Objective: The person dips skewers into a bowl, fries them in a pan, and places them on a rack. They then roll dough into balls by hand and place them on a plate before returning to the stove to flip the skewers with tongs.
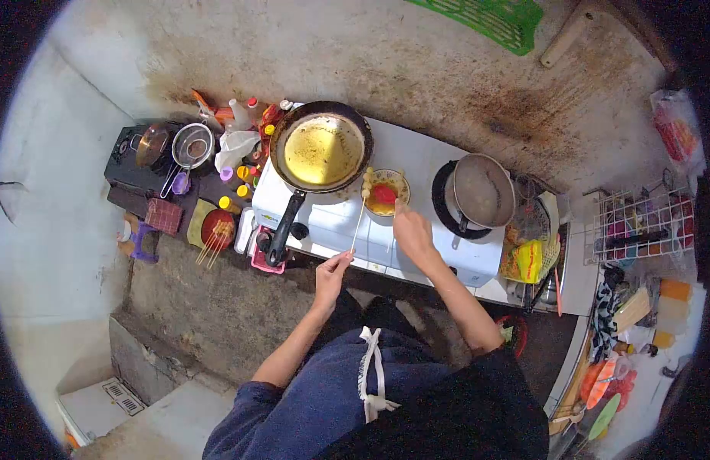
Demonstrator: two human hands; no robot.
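Note:
My left hand (333, 276) pinches the lower end of a thin skewer (358, 230). Pale round pieces of food (366, 184) are threaded on its upper part, at the left rim of a small patterned bowl (403, 179). Inside this bowl lies an orange-red liquid with a bright red utensil head (385, 193), possibly a brush. My right hand (413, 234) is closed at the bowl's lower right edge, gripping the red-headed utensil, whose handle is mostly hidden. The bowl rests on a white stove (401, 142), between a frying pan (295, 178) and a pot (484, 188).
Yellowish oil fills the frying pan, whose black handle (282, 234) juts over the stove's front edge. On the left, more skewers (215, 244) lie on a red plate, near bottles and a strainer (192, 146). A yellow packet (528, 261) and a wire rack (639, 226) are to the right.

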